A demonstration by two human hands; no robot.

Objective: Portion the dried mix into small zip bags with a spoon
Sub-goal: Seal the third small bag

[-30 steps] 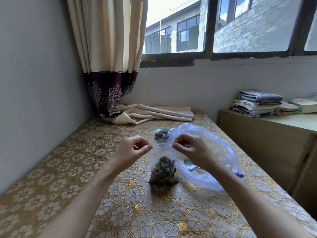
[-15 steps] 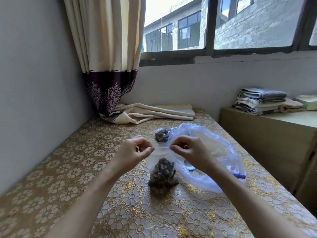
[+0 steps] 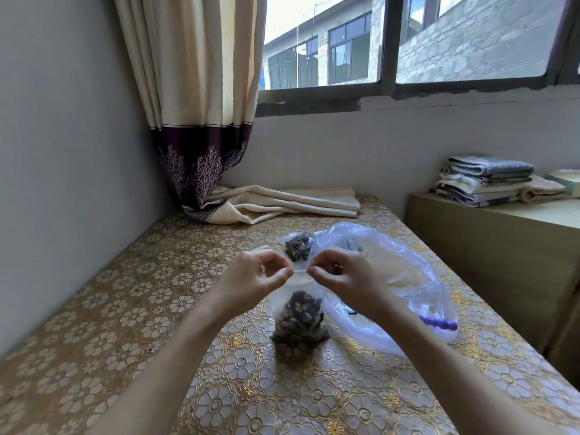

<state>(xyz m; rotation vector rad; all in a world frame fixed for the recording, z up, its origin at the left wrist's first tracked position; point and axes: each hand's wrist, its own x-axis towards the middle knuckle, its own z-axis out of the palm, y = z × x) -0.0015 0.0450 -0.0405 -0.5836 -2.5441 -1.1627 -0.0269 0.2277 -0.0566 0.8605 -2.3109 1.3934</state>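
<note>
Bag 2 is at the sealing step, I'd say. Left hand (image 3: 254,277) and right hand (image 3: 339,274) each pinch the top strip of a small zip bag (image 3: 298,315), thumb against curled forefinger, hands close together with a short stretch of strip showing between them. The bag hangs below both hands, its base resting on the worktop (image 3: 125,309), lower half packed with dark dried mix. Whether the zip is fully pressed shut I can't tell; the strip looks flat and closed between the fingertips. Just beyond the hands lies 1 more filled bag (image 3: 296,246), so 1 portion looks done and this is number 2. To the right of the right hand sits the big clear bag (image 3: 408,277), crumpled and open; pale contents inside, how much mix remains is not visible. Something dark and metallic shows under the right wrist, possibly the spoon, too hidden to confirm. A purple item (image 3: 437,323) lies right of the right forearm, at the big bag's near edge. Left to do: finish the seal, set the bag down, then more portions if mix remains.
</note>
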